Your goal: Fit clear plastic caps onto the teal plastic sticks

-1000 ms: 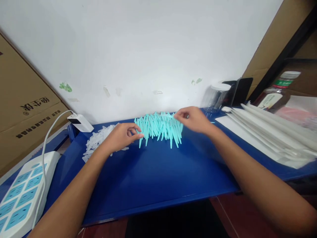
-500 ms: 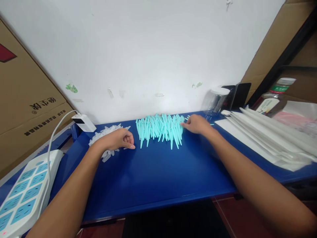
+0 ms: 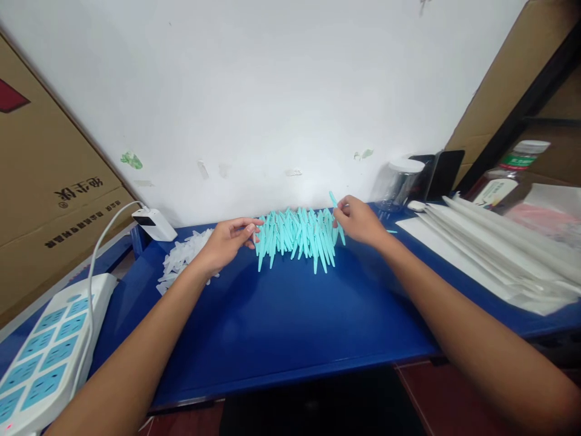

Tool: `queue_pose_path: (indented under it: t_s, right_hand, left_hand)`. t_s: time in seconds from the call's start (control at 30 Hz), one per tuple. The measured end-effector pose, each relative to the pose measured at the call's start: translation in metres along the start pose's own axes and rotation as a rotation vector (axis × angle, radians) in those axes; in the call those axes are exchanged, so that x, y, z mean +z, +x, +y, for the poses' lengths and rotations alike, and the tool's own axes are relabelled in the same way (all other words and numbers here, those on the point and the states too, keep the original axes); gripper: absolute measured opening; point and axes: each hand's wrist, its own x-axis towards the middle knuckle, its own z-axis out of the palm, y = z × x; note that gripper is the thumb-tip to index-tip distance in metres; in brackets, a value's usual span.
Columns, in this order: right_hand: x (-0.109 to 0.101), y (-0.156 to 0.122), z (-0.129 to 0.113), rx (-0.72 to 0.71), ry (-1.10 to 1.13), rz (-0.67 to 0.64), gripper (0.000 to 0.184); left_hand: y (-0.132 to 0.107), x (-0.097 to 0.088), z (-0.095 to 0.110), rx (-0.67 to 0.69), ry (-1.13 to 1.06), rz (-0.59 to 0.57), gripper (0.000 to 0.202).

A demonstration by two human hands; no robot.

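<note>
Near the wall, a row of slim turquoise tapered plastic sticks (image 3: 295,233) lies heaped on the blue table (image 3: 290,321). My right hand (image 3: 358,219) is closed in a pinch on one turquoise stick (image 3: 333,198), tilted at the right end of the heap. My left hand (image 3: 230,242) is at the heap's left end, thumb and fingers pinched on what looks like a small whitish piece, mostly hidden by the fingers. Beneath and left of that hand lies a pile of translucent white plastic pieces (image 3: 181,257).
A power strip (image 3: 97,297) and a white plugged-in device (image 3: 155,224) stand at left, beside a cardboard box (image 3: 54,181). On the right are a lidded clear jar (image 3: 402,184), white paper-like sheets (image 3: 494,260) and a bottle (image 3: 508,172). One loose turquoise stick (image 3: 391,231) lies near the jar.
My left hand has moved right and up from the white pile to the turquoise heap's left end. My right hand has lifted a turquoise stick slightly at the heap's right end.
</note>
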Motion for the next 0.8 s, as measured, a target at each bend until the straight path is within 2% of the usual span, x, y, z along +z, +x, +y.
queue_pose_path:
  t_s: [0.1,0.2,0.3,0.4,0.53,0.6,0.7,0.8]
  right_hand:
    - [0.007,-0.008,-0.009,-0.176,0.197,-0.111,0.01]
    - [0.012,-0.015,-0.014,-0.283,0.183,-0.199,0.01]
    - [0.013,-0.017,-0.015,-0.3,0.144,-0.212,0.01]
    - [0.013,-0.017,-0.015,-0.298,0.145,-0.208,0.009]
    - [0.012,-0.019,-0.021,-0.269,0.22,-0.229,0.011]
    - [0.011,-0.022,-0.026,-0.227,0.304,-0.298,0.013]
    - [0.009,-0.028,-0.035,-0.18,0.435,-0.469,0.019]
    - [0.01,-0.034,-0.042,-0.168,0.467,-0.577,0.02]
  left_hand:
    - [0.001,0.008,-0.01,-0.077,-0.257,0.034,0.041]
    - [0.002,0.013,-0.016,-0.217,-0.441,0.075,0.034]
    - [0.002,0.013,-0.016,-0.298,-0.526,0.112,0.029]
    - [0.001,0.013,-0.014,-0.287,-0.539,0.081,0.03]
    - [-0.003,0.017,-0.013,-0.248,-0.49,-0.027,0.039]
    - [-0.004,0.02,-0.014,-0.21,-0.462,-0.05,0.038]
    - [-0.005,0.024,-0.014,-0.159,-0.432,-0.036,0.035]
    - [-0.005,0.026,-0.014,-0.147,-0.395,-0.02,0.034]
